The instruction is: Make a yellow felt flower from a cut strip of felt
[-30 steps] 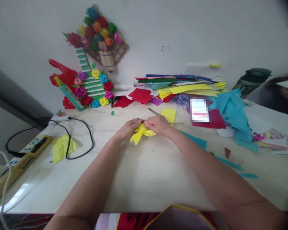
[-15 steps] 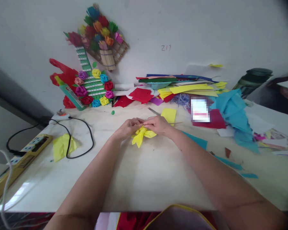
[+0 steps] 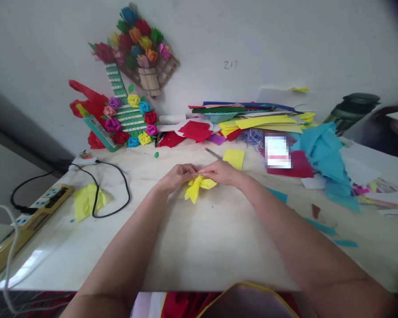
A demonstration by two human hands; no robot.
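A yellow crepe-paper flower [image 3: 195, 190] with pointed petals hangs just above the table, between my two hands. My left hand [image 3: 178, 176] pinches it at the back from the left, fingers bent over its base. From the right, the fingertips of my right hand [image 3: 221, 172] are closed on the same base and meet the left ones. My fingers hide the flower's base and whatever they press there. Just beyond the right hand lie a pair of scissors [image 3: 214, 153], partly covered by a yellow paper piece [image 3: 234, 159].
Stacked coloured paper [image 3: 265, 123] lines the wall. A phone [image 3: 277, 151] rests on dark red paper at right, beside crumpled blue paper [image 3: 321, 150]. At left are a power strip [image 3: 36, 212], a black cable [image 3: 128, 190], a glue bottle [image 3: 101, 132] and a flower-trimmed guitar craft [image 3: 131, 119].
The thin stick that stuck out to the right past my right hand no longer shows. The flower has turned slightly and shifted a little right. Both hands keep their hold.
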